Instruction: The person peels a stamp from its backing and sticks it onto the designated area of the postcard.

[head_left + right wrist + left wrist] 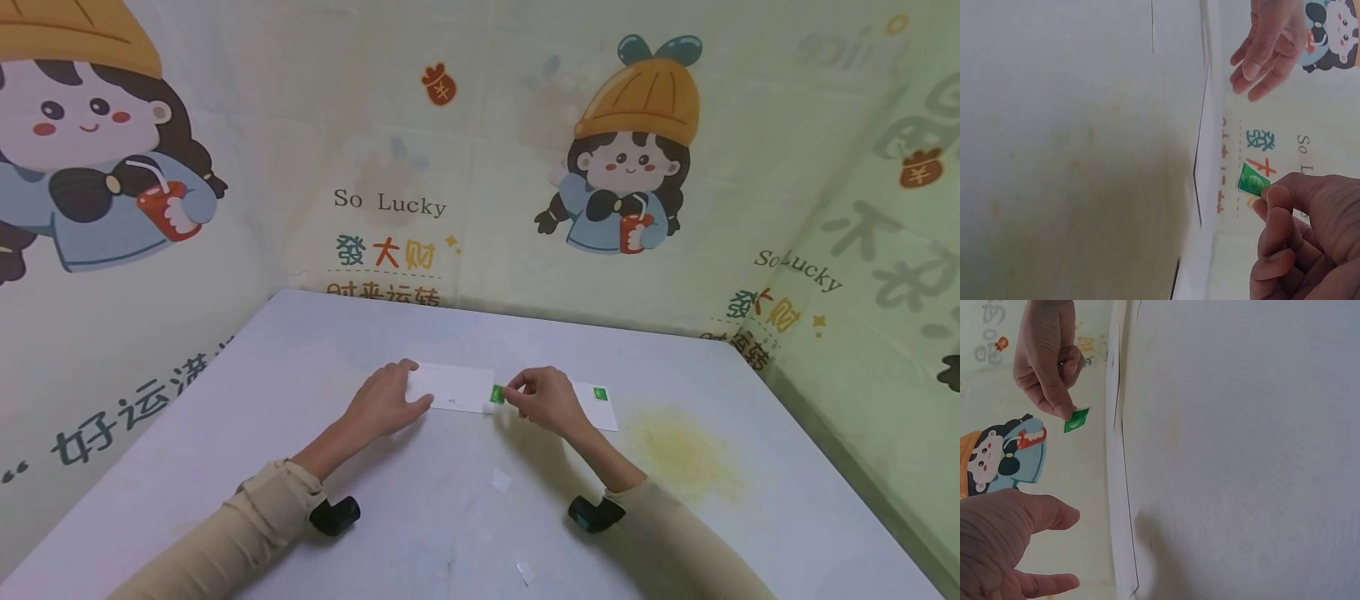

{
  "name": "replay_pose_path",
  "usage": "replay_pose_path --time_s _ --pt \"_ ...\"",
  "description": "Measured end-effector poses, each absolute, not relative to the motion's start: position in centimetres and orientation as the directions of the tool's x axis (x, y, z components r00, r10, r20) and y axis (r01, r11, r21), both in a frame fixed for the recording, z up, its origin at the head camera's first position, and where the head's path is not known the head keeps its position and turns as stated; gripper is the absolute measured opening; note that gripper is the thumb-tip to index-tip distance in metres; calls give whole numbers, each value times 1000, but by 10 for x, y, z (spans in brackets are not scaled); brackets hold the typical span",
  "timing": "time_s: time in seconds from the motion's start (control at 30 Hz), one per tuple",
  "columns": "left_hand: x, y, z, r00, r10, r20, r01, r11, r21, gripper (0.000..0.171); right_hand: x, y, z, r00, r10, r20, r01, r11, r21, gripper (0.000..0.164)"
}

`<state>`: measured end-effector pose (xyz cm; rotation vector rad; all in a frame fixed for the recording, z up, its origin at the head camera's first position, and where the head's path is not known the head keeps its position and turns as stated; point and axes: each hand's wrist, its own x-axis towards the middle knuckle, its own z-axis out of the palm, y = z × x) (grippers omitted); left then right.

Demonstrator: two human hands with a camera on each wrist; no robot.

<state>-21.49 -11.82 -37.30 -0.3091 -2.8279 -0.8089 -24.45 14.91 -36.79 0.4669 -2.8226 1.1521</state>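
Between thumb and index finger, my right hand (549, 402) pinches a small green postage stamp (1252, 180) with a pale edge. In the head view the stamp is over the right end of a white envelope (459, 387) lying on the table. My left hand (384, 402) is at the envelope's left end, thumb and fingers spread apart; whether they touch the paper I cannot tell. Partly hidden behind my right hand lies a second white envelope (597, 412), bearing a green stamp (600, 393) near its upper right corner.
The white table (420, 533) meets a printed cloth backdrop (495, 167) at its back and sides. Small clear scraps (501, 479) lie on the near part of the tabletop. A yellow stain (686, 454) marks its right side.
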Motion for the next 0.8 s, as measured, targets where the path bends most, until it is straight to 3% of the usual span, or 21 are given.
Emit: replay_pose_path --time_s 0.8 --pt "-231 -116 -375 -981 131 140 184 851 492 63 -269 142 -374 -966 -228 124 -249 677 -693 10"
